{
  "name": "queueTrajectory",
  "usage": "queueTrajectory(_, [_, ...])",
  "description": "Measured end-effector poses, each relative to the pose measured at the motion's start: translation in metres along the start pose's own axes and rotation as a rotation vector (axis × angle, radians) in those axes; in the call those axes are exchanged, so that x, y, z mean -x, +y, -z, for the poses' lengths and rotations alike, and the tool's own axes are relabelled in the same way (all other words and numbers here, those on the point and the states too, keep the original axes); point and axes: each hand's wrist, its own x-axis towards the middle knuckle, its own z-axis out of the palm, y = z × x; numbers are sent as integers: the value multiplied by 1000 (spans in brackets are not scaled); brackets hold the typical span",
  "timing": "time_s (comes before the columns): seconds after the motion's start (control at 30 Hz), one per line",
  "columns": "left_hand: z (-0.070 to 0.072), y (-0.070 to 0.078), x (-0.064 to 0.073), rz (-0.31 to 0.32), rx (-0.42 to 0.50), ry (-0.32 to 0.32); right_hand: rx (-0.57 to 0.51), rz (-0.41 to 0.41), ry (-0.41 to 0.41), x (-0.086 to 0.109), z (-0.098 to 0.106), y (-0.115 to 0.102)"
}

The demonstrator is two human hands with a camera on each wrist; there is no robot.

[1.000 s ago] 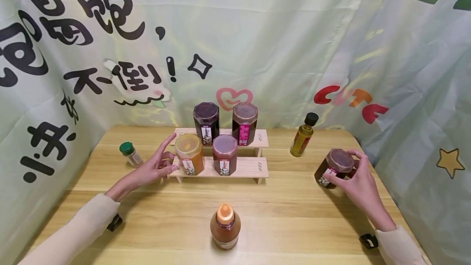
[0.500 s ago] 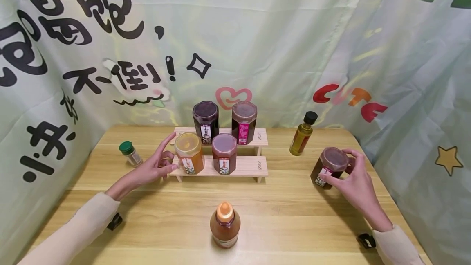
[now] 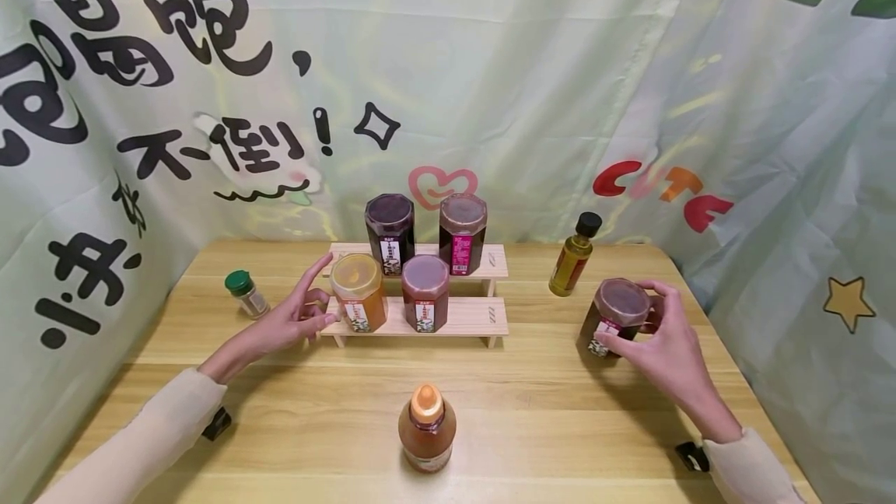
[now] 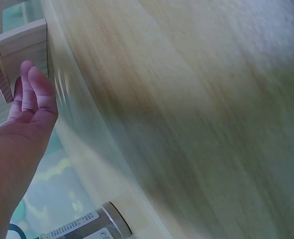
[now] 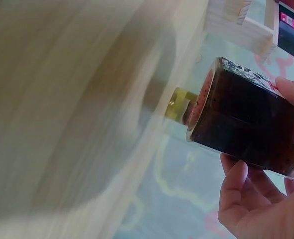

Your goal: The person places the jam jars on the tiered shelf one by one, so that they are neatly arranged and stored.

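My right hand (image 3: 668, 344) grips a dark jam jar (image 3: 619, 309) between thumb and fingers, on the right side of the table. In the right wrist view the jar (image 5: 251, 117) is tilted, its base clear of the tabletop. My left hand (image 3: 297, 321) is at the left end of a two-step wooden rack (image 3: 476, 317), index finger stretched toward the upper step and thumb beside the lower one. An amber jar (image 3: 360, 298) and a reddish jar (image 3: 425, 298) stand on the lower step. Two dark jars, one left (image 3: 390, 236) and one right (image 3: 462, 236), stand on the upper step.
A small oil bottle (image 3: 574, 259) with a black cap stands behind the held jar. At the left is a green-capped shaker (image 3: 246, 294). A brown bottle with an orange cap (image 3: 427, 430) stands at the front middle. Printed cloth (image 3: 532, 99) hangs behind the table.
My right hand has carried the dark jam jar a little to the left, toward the rack. My left hand has stayed at the rack's left end.
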Motion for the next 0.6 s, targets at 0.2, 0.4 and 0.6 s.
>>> queueTrajectory(0.2, [-1,-1,0,1,6,3,-7,20,-15,0,-3,-9])
queueTrajectory(0.4, [-1,-2,-1,-7,6,9,-43,52,-12,0,-6,-16])
queueTrajectory(0.6, [-1,-1,0,-14,2,8,-91,74,-38,-1,-11,-22])
